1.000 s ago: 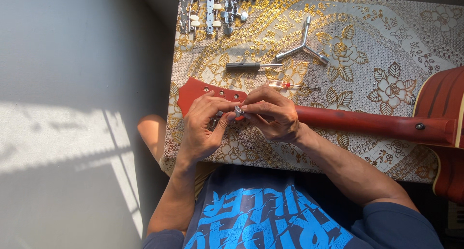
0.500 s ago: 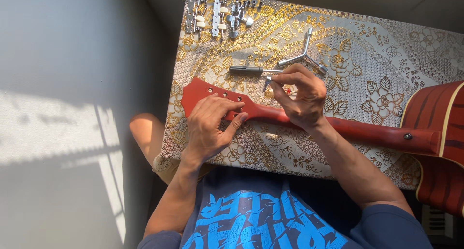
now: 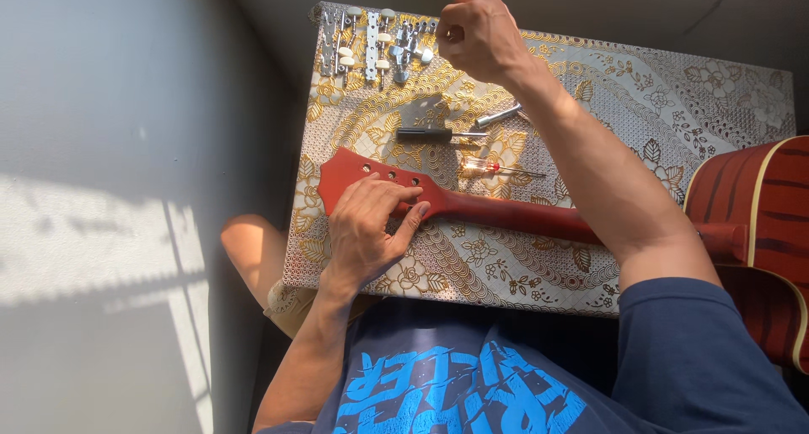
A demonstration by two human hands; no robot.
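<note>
A red guitar lies across the patterned table, its headstock (image 3: 341,174) at the left with several empty tuner holes. My left hand (image 3: 366,227) lies over the headstock where it meets the neck (image 3: 506,215) and holds it down. My right hand (image 3: 480,38) is stretched to the table's far edge with its fingers curled shut. It hovers just right of a row of loose metal tuning machines (image 3: 375,42). Whether something small sits inside the fingers is hidden.
A black-handled screwdriver (image 3: 425,135), a small red-and-clear screwdriver (image 3: 480,166) and a metal wrench (image 3: 497,115) lie between the tuners and the neck. The guitar body (image 3: 758,223) overhangs at the right. A gold floral cloth (image 3: 691,105) covers the table. My knee (image 3: 249,249) shows at the left.
My right hand has left the headstock and moved away from me, past the tools, to the tuning machines at the far edge. My left hand has stayed on the headstock.
</note>
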